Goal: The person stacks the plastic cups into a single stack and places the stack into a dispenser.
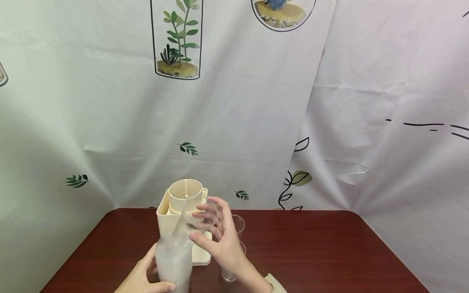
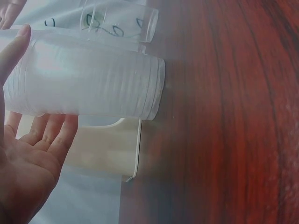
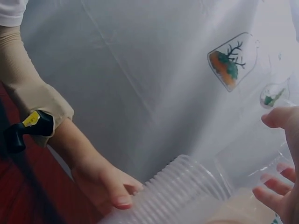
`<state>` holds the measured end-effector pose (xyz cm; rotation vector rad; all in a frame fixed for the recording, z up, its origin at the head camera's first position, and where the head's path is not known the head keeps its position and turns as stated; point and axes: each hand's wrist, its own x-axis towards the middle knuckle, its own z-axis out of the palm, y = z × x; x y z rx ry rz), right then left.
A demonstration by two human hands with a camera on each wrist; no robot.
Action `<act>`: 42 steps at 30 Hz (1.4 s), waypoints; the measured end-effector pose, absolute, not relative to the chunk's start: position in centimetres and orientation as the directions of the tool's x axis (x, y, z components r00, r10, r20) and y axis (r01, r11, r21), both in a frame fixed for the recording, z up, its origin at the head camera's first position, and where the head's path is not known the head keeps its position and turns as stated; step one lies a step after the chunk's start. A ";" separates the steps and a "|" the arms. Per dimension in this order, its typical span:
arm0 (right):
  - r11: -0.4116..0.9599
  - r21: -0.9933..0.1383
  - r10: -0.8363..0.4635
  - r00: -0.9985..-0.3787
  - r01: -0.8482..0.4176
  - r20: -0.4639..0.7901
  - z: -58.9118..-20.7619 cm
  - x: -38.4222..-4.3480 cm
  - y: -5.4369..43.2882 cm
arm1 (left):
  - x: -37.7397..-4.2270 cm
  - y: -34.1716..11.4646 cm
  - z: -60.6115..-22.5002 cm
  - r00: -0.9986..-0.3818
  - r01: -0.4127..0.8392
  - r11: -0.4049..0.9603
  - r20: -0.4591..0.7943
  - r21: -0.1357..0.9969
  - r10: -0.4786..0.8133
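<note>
My left hand grips a tall stack of clear plastic cups around its side, thumb in front. In the left wrist view that stack has its base close to the table. Above the stack's mouth, my right hand holds a single clear plastic cup near its rim between thumb and fingers. This cup leans to the right, its lower end at the top of the stack; whether it is still partly inside I cannot tell. The right wrist view shows the stacked rims and my right fingers.
Directly behind the cups stands a cream box-like device with a round cylinder on top. More clear cups stand right of it, partly behind my right hand. The dark red table meets a printed white cloth at the back.
</note>
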<state>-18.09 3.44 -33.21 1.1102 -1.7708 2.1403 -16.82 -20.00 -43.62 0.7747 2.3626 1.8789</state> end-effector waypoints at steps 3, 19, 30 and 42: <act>-0.303 -0.784 -0.330 -0.712 -0.542 0.619 -33.5 -18.0 3.1 | -16.8 -20.0 -43.7 -0.868 0.384 0.147 0.302 0.912 0.393; -0.229 -0.832 -0.410 -0.726 -0.505 0.553 -34.2 -18.2 2.5 | -16.9 -20.3 -43.8 -0.891 0.306 0.161 0.222 0.938 0.396; -0.147 -0.836 -0.456 -0.714 -0.528 0.531 -34.9 -18.4 2.1 | -16.9 -20.0 -44.0 -0.819 0.483 0.118 0.400 0.868 0.411; 0.035 -0.804 -0.511 -0.701 -0.594 0.496 -35.6 -18.7 2.1 | -16.9 -20.0 -43.8 -0.819 0.469 0.103 0.388 0.877 0.423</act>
